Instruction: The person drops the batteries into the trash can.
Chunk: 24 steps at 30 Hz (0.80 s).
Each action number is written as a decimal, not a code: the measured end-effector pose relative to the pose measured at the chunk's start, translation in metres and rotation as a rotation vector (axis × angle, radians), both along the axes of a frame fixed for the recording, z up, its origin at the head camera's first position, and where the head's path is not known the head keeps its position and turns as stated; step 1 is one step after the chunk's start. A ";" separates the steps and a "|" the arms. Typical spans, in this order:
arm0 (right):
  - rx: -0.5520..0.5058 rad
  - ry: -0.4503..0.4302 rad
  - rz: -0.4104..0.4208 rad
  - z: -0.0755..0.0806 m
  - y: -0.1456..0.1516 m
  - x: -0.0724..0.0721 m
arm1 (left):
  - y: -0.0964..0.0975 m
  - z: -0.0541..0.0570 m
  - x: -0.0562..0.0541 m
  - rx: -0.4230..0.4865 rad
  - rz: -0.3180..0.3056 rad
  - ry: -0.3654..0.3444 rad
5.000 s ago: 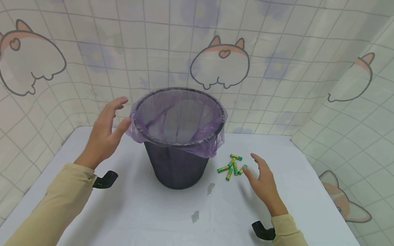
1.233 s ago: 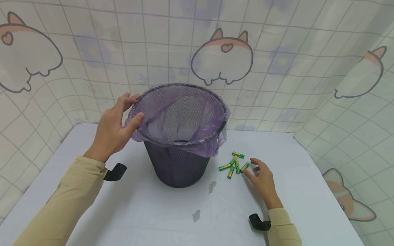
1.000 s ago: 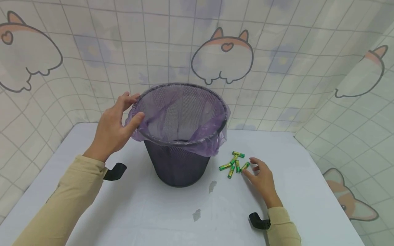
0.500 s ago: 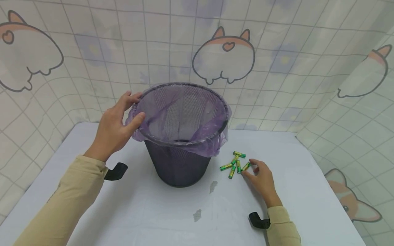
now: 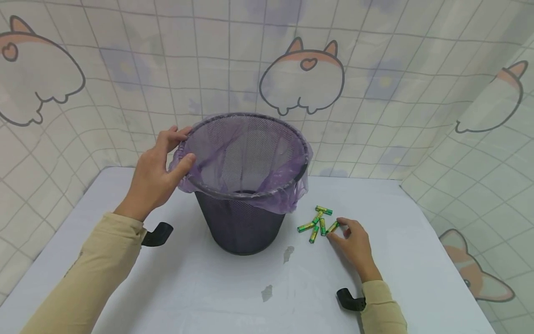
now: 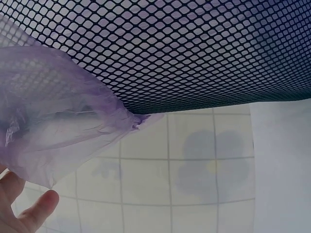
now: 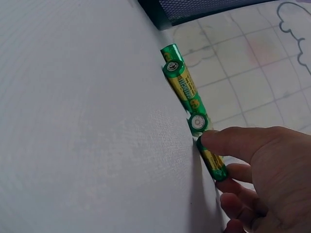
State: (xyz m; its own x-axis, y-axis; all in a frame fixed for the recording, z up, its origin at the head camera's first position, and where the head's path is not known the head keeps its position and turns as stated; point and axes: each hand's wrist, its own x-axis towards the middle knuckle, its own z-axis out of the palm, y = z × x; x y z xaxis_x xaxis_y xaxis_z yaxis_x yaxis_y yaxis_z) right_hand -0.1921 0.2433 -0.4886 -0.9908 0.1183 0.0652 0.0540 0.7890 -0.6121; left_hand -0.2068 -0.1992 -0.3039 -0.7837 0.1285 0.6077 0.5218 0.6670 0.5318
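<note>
A black mesh wastebasket point(image 5: 242, 227) lined with a purple plastic bag point(image 5: 275, 199) stands upright on the white table. My left hand point(image 5: 152, 178) holds its left rim, thumb over the edge and the other fingers on the outer side. In the left wrist view, fingertips point(image 6: 43, 206) show beside the hanging bag; the rim itself is hidden there. Right of the basket, my right hand point(image 5: 354, 243) pinches a green and yellow battery point(image 5: 333, 227) lengthwise between thumb and index finger. That battery point(image 7: 212, 161) lies at the table surface beside several more batteries point(image 5: 314, 227).
Two grey patches point(image 5: 267, 293) mark the white table point(image 5: 208, 297) in front of the wastebasket. A tile-patterned curtain with cartoon dogs point(image 5: 302, 81) encloses the back and sides. Each wrist carries a black camera mount point(image 5: 350, 300).
Since the oldest frame, my left hand has moved right onto the basket rim. My right hand has come down to the nearest battery, and its thumb and index finger have closed on it.
</note>
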 end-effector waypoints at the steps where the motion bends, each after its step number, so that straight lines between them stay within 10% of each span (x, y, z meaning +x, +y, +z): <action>1: -0.001 0.002 -0.002 0.000 0.000 0.000 | 0.000 0.000 0.000 0.000 0.000 0.002; 24: -0.023 0.065 -0.031 0.013 0.002 0.004 | 0.001 0.001 0.005 0.023 0.027 -0.034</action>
State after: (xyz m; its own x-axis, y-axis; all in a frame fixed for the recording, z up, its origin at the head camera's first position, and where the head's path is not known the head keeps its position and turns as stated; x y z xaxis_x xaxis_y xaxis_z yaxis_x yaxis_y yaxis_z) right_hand -0.1877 0.2457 -0.4760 -0.9805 0.1507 0.1263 0.0374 0.7734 -0.6328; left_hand -0.2021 -0.1984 -0.3033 -0.8071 0.0935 0.5830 0.4852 0.6677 0.5646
